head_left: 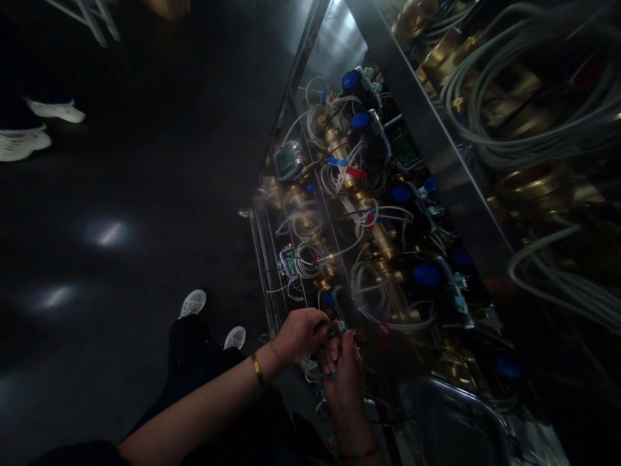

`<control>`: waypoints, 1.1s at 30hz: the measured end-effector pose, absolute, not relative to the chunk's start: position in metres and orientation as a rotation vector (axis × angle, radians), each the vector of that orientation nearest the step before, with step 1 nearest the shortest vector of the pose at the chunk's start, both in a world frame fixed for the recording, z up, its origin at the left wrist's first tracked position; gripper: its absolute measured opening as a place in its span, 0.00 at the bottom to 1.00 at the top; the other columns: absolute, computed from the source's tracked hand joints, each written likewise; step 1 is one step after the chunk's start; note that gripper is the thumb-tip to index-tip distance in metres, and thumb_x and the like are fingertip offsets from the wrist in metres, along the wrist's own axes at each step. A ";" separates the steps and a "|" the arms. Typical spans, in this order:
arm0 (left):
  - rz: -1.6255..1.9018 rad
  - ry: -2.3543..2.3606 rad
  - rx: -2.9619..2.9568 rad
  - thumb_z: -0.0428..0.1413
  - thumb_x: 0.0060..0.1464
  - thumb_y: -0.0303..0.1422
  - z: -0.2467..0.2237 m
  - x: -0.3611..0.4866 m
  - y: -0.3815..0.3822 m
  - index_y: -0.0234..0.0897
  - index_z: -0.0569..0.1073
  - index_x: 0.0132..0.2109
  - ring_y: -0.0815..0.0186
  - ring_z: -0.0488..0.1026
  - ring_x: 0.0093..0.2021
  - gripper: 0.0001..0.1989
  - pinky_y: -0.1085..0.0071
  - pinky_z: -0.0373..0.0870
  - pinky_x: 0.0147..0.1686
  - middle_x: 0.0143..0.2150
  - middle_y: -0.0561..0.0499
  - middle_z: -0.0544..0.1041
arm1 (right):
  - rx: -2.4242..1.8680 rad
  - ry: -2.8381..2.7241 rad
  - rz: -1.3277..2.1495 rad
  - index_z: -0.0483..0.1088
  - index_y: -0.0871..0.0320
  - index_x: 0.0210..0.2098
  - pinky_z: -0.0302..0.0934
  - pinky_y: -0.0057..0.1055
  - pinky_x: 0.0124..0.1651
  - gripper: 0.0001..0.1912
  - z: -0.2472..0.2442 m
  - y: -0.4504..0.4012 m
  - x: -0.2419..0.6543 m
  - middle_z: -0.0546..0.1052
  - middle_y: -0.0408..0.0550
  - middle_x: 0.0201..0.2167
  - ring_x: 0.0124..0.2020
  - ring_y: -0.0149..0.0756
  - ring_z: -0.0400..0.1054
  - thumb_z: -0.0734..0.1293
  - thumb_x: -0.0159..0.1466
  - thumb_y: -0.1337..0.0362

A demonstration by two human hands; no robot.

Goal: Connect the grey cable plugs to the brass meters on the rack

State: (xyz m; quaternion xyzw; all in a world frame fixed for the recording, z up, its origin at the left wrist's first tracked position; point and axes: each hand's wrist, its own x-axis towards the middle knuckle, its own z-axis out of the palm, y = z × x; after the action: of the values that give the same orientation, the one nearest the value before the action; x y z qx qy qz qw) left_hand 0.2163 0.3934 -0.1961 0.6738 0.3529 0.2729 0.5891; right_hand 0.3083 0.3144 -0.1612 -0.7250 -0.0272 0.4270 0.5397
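Note:
My left hand [301, 333], with a gold-coloured band at the wrist, is closed in a pinch. Close beside it, my right hand [345, 372] is turned partly palm up with its fingers curled in. Between the fingertips of both hands sits a small dark piece with a light-blue bit [341, 325]; the dim light hides its kind. Both hands are at the near side of a metal rack full of brass valve assemblies [383, 239]. Coiled pale cables [371, 291] and blue round caps [427, 275] lie just beyond my fingers.
A metal rail [436, 123] divides the rack from more brass fittings [533, 188] and big cable loops [485, 129] at right. A clear-covered box [456, 421] is near my right arm. Another person's white shoes [55, 110] stand on the dark floor [145, 194] at left.

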 end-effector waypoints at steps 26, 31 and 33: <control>0.694 0.800 1.568 0.52 0.54 0.26 -0.201 0.219 0.389 0.34 0.74 0.34 0.70 0.72 0.32 0.06 0.76 0.63 0.33 0.32 0.50 0.77 | -1.710 -0.038 1.008 0.55 0.59 0.18 0.38 0.23 0.15 0.29 -0.159 0.316 0.307 0.53 0.35 0.11 0.12 0.22 0.44 0.61 0.64 0.44; 0.668 0.795 1.603 0.51 0.55 0.26 -0.201 0.220 0.390 0.35 0.73 0.32 0.70 0.71 0.32 0.07 0.75 0.62 0.32 0.31 0.51 0.76 | -1.734 -0.094 1.005 0.54 0.58 0.19 0.39 0.23 0.15 0.28 -0.161 0.314 0.306 0.54 0.35 0.11 0.12 0.22 0.45 0.62 0.63 0.43; 0.646 0.789 1.620 0.51 0.54 0.26 -0.201 0.220 0.391 0.35 0.73 0.33 0.69 0.71 0.32 0.07 0.75 0.62 0.33 0.32 0.51 0.76 | -1.780 -0.130 0.966 0.54 0.58 0.19 0.39 0.23 0.15 0.28 -0.162 0.314 0.305 0.54 0.35 0.11 0.12 0.22 0.45 0.62 0.62 0.42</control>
State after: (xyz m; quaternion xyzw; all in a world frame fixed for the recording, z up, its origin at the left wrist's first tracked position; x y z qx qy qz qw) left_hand 0.2196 0.3914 -0.2006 0.6918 0.3369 0.2760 0.5760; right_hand 0.3054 0.3140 -0.1618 -0.7449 -0.0545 0.4043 0.5280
